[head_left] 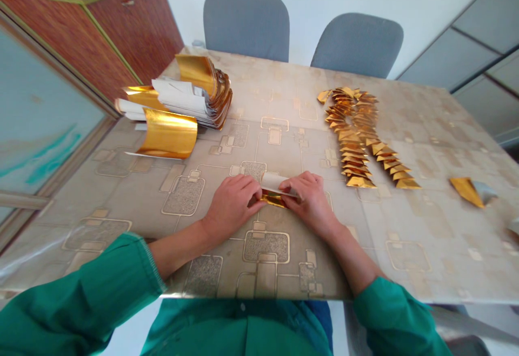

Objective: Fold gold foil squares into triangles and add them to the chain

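Observation:
Between my two hands lies a sheet of gold foil paper (272, 181), white on one side, with its near part folded or rolled so that gold shows along the front edge. My left hand (235, 199) pinches its left end between thumb and fingers. At the right end, my right hand (310, 202) grips it in the same way, fingers bent over the white side. Both hands rest low over the table near its front edge. My fingers partly hide the fold.
A stack of curled gold-and-white sheets (182, 99) sits at the left back on the patterned tablecloth (267, 275). Rows of folded gold pieces (352, 139) stand right of centre. Farther right lies a loose gold piece (468, 191). Two grey chairs (246, 23) stand behind the table.

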Demonstrator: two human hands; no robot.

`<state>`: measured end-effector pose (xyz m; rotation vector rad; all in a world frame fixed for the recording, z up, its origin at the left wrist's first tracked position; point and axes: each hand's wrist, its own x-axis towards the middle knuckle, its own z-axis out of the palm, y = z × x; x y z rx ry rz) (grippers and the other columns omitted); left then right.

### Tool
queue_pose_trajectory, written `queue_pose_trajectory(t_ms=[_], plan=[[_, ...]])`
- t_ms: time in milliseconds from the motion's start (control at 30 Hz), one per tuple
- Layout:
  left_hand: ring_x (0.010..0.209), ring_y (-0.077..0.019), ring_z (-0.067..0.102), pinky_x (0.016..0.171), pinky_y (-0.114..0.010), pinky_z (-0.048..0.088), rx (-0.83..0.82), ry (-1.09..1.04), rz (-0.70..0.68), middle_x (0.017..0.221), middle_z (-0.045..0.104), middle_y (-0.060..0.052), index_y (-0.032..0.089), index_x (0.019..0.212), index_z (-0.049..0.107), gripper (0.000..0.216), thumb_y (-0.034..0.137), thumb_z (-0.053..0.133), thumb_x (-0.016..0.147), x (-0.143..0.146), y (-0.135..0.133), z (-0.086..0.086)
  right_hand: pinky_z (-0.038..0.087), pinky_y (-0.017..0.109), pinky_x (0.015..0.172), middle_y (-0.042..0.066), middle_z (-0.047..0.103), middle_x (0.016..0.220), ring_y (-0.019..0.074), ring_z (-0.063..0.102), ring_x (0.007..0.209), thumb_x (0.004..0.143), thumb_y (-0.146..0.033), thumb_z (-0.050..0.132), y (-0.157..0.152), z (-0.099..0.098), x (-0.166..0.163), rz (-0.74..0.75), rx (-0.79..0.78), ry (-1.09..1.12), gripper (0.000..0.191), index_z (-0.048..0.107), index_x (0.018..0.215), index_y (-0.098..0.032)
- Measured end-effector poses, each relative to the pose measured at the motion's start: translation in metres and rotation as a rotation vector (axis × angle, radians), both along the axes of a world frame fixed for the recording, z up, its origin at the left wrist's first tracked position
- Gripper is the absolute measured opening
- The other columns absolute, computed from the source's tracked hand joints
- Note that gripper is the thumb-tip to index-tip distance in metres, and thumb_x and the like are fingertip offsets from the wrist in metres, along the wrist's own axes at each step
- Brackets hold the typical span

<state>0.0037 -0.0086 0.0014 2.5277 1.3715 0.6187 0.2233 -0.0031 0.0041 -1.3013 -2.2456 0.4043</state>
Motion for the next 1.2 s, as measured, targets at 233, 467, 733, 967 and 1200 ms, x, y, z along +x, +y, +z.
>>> queue_pose_trajectory(t_ms=[233,467,733,967,1200], plan=[[0.107,-0.0254,0.055,0.089,-0.041,0.048,0.034,-0.131,-0.003,0.117,0.061,-0.01,0.018,0.124,0.049,0.041,0.022,0.068,0.087,0.002,0.003,0.001,0.031,0.034,0.082,-0.001,0.069,0.085,0.0176,0.054,0.087,0.093,-0.026,0.064,-0.004,0.008,-0.001,0.13,0.042,-0.029,0.003,0.066,0.091,-0.025],[0.093,-0.0216,0.058,0.083,-0.036,0.049,0.055,-0.059,-0.17,0.099,0.065,-0.005,0.018,0.102,0.063,0.011,0.016,0.059,0.092,0.001,0.005,0.002,0.031,0.035,0.083,0.001,0.071,0.088,0.0192,0.055,0.089,0.095,-0.03,0.06,-0.007,0.009,-0.003,0.156,0.079,-0.144,0.008,0.066,0.098,-0.025],[0.096,-0.0217,0.059,0.083,-0.035,0.049,0.014,-0.059,-0.149,0.101,0.065,-0.006,0.018,0.104,0.066,0.016,0.014,0.06,0.09,-0.001,0.009,-0.002,0.033,0.035,0.081,0.001,0.071,0.088,0.0203,0.056,0.087,0.09,-0.017,0.063,-0.005,0.003,0.0,0.09,0.087,-0.163,0.009,0.066,0.096,-0.023],[0.091,-0.0203,0.056,0.079,-0.033,0.044,0.057,0.026,-0.184,0.096,0.066,-0.004,0.022,0.099,0.071,0.016,0.014,0.06,0.089,-0.005,0.01,0.003,0.036,0.04,0.087,0.006,0.068,0.103,0.0235,0.054,0.097,0.084,-0.018,0.066,-0.009,0.015,0.006,0.187,0.021,-0.25,0.027,0.068,0.111,-0.025],[0.093,-0.0209,0.054,0.082,-0.035,0.042,0.171,0.142,-0.249,0.101,0.067,-0.004,0.02,0.105,0.07,0.019,0.012,0.058,0.093,-0.009,0.007,0.005,0.04,0.043,0.092,0.008,0.062,0.112,0.0248,0.054,0.102,0.089,-0.063,0.055,-0.012,0.03,0.016,0.269,-0.114,-0.198,0.054,0.065,0.126,-0.026]])
